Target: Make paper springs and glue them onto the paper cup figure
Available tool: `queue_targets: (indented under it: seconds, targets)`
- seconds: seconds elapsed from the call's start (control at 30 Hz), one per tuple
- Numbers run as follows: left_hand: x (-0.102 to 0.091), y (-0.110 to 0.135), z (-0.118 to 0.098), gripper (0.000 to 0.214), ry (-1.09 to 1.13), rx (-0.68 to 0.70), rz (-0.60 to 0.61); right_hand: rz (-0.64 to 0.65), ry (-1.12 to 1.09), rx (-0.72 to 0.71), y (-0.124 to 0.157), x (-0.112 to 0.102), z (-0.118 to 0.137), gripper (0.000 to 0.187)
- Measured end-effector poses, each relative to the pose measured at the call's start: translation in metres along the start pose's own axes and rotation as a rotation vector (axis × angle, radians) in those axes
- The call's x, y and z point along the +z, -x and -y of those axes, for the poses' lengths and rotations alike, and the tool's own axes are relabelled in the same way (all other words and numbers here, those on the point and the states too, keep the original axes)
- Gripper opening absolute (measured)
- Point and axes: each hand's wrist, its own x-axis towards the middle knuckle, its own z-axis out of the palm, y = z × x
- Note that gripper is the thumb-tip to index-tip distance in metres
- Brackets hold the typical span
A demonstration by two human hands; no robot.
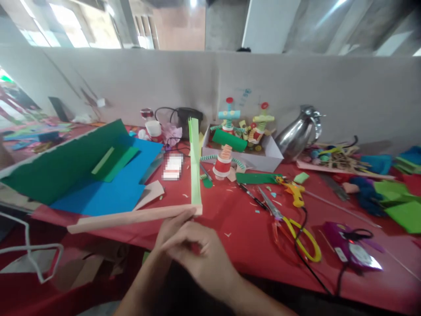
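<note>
left hand on strip, figures in box

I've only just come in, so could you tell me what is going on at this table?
A person is working with paper strips at a red craft table. The left hand pinches the corner where a peach strip meets a light green strip; the right hand lies just over it. Scissors and a glue gun lie untouched to the right.

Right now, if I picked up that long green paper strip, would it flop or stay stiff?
Probably light and fairly stiff: the green strip runs straight though the left hand grips only its near end. Being thin paper, it would likely crease if pushed sideways.
</note>
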Motion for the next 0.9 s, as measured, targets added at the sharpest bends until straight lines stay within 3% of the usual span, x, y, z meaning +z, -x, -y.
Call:
queue_targets:
  seconds: [0.1, 0.2, 0.3, 0.4, 0.5, 0.63, 0.9]
  targets:
    - [-0.002, 0.003, -0.006, 0.015, 0.018, -0.028, 0.132, -0.181, 0.06, 0.012, -0.018, -0.023, -0.008, 0.01]
    - [-0.004, 0.004, -0.01, 0.015, 0.084, -0.061, 0.194, -0.274, 0.212, -0.055, -0.034, -0.042, -0.017, 0.012]
    - [-0.006, 0.004, -0.01, 0.013, 0.114, -0.077, 0.182, -0.313, 0.34, -0.117, -0.05, -0.044, -0.025, 0.016]
    - [-0.008, 0.004, -0.007, 0.017, 0.093, -0.065, 0.171, -0.347, 0.387, -0.132, -0.071, -0.04, -0.031, 0.035]
    - [-0.008, 0.005, -0.003, 0.02, 0.022, -0.06, 0.136, -0.372, 0.313, -0.087, -0.094, -0.04, -0.03, 0.041]
    - [-0.01, 0.009, 0.003, 0.024, -0.093, -0.031, 0.113, -0.377, 0.214, -0.076, -0.114, -0.048, -0.019, 0.024]
    - [-0.012, 0.008, 0.006, 0.026, -0.164, -0.007, 0.132, -0.269, -0.17, 0.016, -0.114, -0.063, -0.011, 0.039]
